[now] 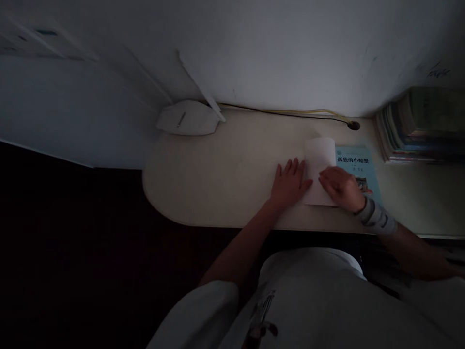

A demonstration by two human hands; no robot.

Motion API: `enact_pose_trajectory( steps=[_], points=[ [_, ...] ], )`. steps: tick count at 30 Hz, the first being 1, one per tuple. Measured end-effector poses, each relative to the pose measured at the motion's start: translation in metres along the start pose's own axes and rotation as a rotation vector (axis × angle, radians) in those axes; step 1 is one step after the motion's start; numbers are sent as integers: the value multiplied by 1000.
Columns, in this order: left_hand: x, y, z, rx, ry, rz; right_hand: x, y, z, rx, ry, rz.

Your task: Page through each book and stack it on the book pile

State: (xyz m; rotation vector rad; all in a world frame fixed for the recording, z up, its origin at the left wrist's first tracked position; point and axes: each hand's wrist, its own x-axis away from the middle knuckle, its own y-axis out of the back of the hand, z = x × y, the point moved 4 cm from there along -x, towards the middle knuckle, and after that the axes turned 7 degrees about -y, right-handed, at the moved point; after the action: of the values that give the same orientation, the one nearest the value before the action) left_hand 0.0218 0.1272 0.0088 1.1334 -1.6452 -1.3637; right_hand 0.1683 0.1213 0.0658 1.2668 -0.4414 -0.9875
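Note:
A white sheet of paper (pixel 319 151) lies on the desk, its right edge against a light-blue book (pixel 368 169) with Chinese characters on the cover. I cannot tell whether the sheet is part of the book. My left hand (pixel 287 186) lies flat with fingers spread, mostly on the desk, its thumb at the sheet's left edge. Over the sheet and part of the cover, my right hand (pixel 343 188) is closed, fingers curled together and fingertips at the paper. Whatever it may hold is hidden. A grey band (pixel 376 215) wraps the right wrist.
A stack of books (pixel 417 131) stands at the right by the wall. Yellow and black cables (pixel 290 112) run along the back to a round hole (pixel 353 125). A white lamp-like object (pixel 189 118) sits at the back left of the pale, rounded desk (pixel 218 184).

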Motion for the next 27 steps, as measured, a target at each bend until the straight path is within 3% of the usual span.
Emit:
enact_pose_trajectory(
  steps=[4,8,11,17,23,27],
  points=[
    [1,0,0,-5,-8,-6,-58,5,-38,99,-207,-49],
    [2,0,1,-19,-1,-3,-90,-17,-54,209,-266,180],
    [1,-2,0,-36,-1,-15,-86,-25,-54,288,-225,250],
    [-2,-5,-1,-60,31,-7,-74,-21,-54,380,-198,306],
    [0,-4,-2,-43,41,-11,-76,-24,-56,397,-190,289],
    [-15,2,-2,-22,91,-69,-74,-28,-62,345,-195,257]
  ],
)
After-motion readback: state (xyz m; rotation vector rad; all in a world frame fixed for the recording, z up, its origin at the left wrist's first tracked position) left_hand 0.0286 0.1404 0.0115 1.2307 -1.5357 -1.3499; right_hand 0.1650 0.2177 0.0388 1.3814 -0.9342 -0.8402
